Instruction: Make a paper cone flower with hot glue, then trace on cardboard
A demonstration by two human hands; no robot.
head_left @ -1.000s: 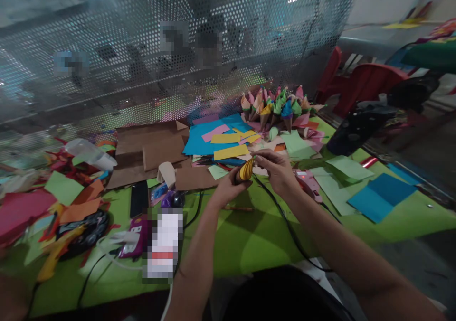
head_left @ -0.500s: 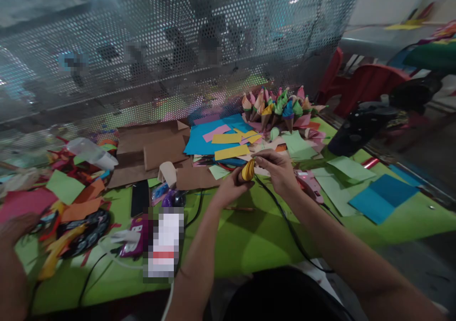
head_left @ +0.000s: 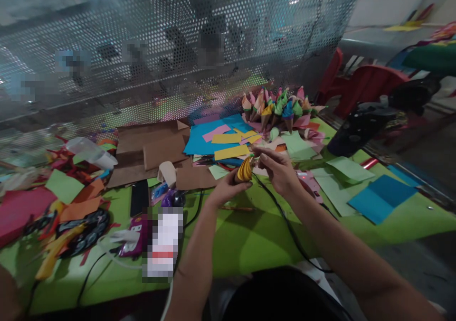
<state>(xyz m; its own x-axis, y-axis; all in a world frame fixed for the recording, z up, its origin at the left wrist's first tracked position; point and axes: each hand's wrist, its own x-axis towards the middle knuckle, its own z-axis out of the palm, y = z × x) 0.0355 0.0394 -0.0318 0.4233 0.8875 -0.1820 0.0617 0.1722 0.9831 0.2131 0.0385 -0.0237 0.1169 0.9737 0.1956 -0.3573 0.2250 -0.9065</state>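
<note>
My left hand [head_left: 228, 188] is wrapped round the base of a yellow swirled paper ice-cream cone [head_left: 244, 170], which stands tilted above the green tabletop. A small green piece tops the swirl. My right hand [head_left: 280, 170] is beside the tip, its fingers bent and drawn together; whatever lies between them is too small to make out. Just beyond both hands lie yellow paper strips [head_left: 231, 153] and a blue sheet [head_left: 199, 140]. A thin brown stick [head_left: 238, 209] rests on the table below my hands.
Several finished paper cones [head_left: 285, 109] stand at the back right, near a black bottle [head_left: 359, 126]. A black cable [head_left: 285, 221] crosses beneath my right forearm. On the left are a phone [head_left: 139, 199], a yellow glue gun [head_left: 60, 252] and paper scraps. Another person's arm [head_left: 7, 292] shows bottom left.
My right hand has shifted slightly from the tip of the swirl, so more of the yellow swirl and green top shows. The other person's hand at the left has drawn back toward the bottom corner.
</note>
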